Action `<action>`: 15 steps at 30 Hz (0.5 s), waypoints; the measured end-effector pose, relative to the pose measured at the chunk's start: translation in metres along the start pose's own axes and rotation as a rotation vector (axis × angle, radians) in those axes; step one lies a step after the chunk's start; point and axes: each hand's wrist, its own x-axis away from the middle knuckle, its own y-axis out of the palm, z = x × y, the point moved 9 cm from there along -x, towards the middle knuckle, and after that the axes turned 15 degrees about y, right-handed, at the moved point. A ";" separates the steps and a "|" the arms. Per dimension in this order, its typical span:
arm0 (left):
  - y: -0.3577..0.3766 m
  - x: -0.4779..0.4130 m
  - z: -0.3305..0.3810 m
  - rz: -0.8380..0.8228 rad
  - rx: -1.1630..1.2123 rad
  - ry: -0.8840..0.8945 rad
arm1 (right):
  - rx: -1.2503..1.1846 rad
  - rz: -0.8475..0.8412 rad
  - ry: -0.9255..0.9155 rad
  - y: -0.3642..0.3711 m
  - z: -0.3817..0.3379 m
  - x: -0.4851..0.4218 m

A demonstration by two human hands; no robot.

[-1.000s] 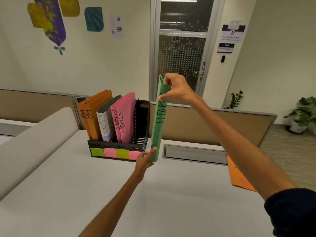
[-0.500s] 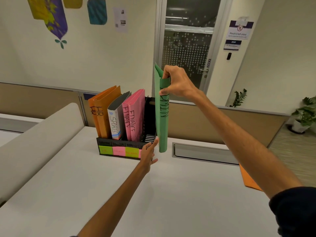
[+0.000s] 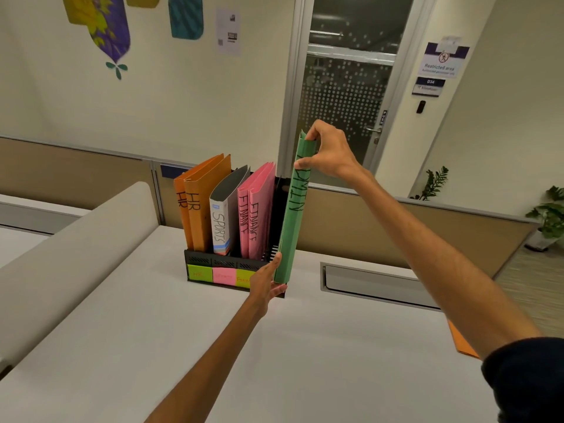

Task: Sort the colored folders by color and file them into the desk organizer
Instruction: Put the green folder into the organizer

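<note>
Your right grip (image 3: 329, 154) was clamped on the top of the green folder (image 3: 291, 221) marked ADMIN, thumb on the spine and fingers curled over the upper edge. Your left grip (image 3: 267, 282) steadied the folder's foot, fingers straight against its lower end. The folder hung nearly upright, leaning slightly, in front of the right front corner of the black desk organizer (image 3: 225, 264), not yet inside it.

Over the last second its foot had come in from just right of the organizer to that corner, and your left grip had moved from a fingertip touch to lying along the lower end. That suggested the filing of this folder was about to begin.

The organizer stood on the worktop (image 3: 305, 346). From the left, its compartments held two orange folders (image 3: 201, 203) marked HR, a grey folder (image 3: 222, 221) marked SPORTS and two pink folders (image 3: 256, 215) marked FINANCE. The rightmost slot showed no folder. Sticky labels (image 3: 222, 276) lined the front. Another orange folder (image 3: 460, 343) lay flat at the worktop's right edge, probably still to be filed.
</note>
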 end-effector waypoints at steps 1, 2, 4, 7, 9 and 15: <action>-0.002 -0.003 -0.001 0.003 -0.006 -0.005 | -0.004 0.003 0.011 0.004 0.003 -0.003; -0.004 -0.005 -0.003 0.002 -0.010 -0.009 | -0.006 0.006 0.022 0.008 0.006 -0.006; -0.005 -0.011 -0.007 -0.006 -0.008 -0.017 | -0.010 0.009 0.035 0.017 0.012 -0.013; -0.006 -0.019 -0.010 -0.006 -0.004 -0.011 | -0.012 0.033 0.019 0.028 0.019 -0.020; -0.008 -0.025 -0.010 -0.016 -0.016 0.031 | -0.011 0.051 -0.003 0.036 0.024 -0.024; -0.016 -0.052 -0.009 -0.067 -0.106 0.144 | -0.004 0.031 -0.040 0.060 0.037 -0.040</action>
